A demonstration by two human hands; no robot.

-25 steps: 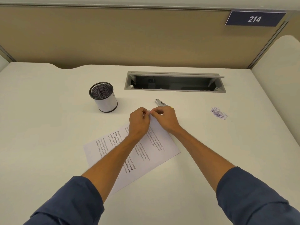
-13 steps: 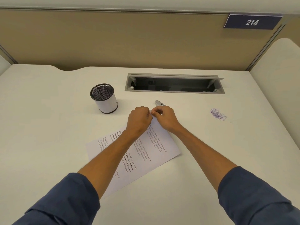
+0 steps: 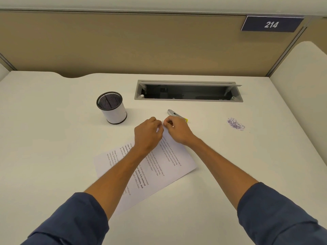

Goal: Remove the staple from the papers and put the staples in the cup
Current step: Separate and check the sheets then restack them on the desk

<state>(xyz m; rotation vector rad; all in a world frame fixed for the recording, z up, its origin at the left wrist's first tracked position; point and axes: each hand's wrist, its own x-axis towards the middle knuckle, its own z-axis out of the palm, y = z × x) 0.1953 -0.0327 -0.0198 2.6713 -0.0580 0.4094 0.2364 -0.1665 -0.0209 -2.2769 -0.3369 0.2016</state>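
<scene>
We take the papers [image 3: 164, 167] as our landmark, lying on the desk [image 3: 53, 156] in front of us. At their far corner our left hand [image 3: 147, 134] and right hand [image 3: 177, 129] meet, fingers curled on that corner. Just behind the corner lies a staple remover [image 3: 174, 114]. The cup [image 3: 111, 107] stands behind and left of the papers. A cable tray [image 3: 187, 91] is sunk into the desk farther behind. A scribble mark [image 3: 235, 123] lies to the right.
</scene>
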